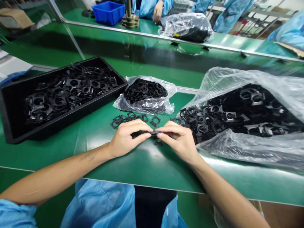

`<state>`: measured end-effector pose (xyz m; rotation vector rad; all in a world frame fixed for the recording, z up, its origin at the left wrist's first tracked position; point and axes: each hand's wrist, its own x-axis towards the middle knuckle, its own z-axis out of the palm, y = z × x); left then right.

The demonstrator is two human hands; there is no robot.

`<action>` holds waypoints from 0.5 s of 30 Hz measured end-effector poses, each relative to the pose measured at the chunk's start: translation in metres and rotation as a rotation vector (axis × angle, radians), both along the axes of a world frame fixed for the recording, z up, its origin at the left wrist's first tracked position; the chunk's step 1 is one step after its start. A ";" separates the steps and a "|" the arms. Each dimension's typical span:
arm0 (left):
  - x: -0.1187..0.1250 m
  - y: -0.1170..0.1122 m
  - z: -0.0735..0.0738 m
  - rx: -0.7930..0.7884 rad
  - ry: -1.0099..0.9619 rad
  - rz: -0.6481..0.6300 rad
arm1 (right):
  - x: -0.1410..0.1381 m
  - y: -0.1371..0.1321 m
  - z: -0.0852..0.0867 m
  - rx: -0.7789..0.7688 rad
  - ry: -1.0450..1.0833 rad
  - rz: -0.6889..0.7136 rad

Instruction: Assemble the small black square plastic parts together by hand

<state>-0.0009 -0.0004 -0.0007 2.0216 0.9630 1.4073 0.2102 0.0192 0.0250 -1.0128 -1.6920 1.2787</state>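
Observation:
Between the fingertips of both hands is a small flat black plastic part (155, 132), seen nearly edge-on. My left hand (128, 136) pinches its left end between thumb and fingers. On the other end, my right hand (178, 139) is closed in the same kind of pinch. Just below the fingertips another black part (158, 142) lies on the green table. Several loose black ring-like frames (129, 117) are scattered beyond my left hand, and a single square frame with a round hole (155, 121) lies beyond the fingertips.
A black tray (71, 117) of black parts stands at the left. A small clear bag (154, 106) of black rings sits behind my hands. At the right lies a large open plastic bag (228, 147) spilling parts. Across the divider are a blue bin (108, 12) and a co-worker's hand (158, 11).

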 end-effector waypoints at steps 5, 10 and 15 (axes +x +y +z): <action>-0.001 0.001 0.002 -0.276 -0.074 -0.076 | -0.002 0.000 0.001 -0.225 0.106 0.016; -0.002 0.005 0.003 -0.631 -0.225 -0.220 | -0.002 0.001 0.004 -0.333 0.187 0.054; -0.001 0.007 0.002 -0.752 -0.342 -0.229 | -0.003 0.001 0.005 -0.322 0.221 0.058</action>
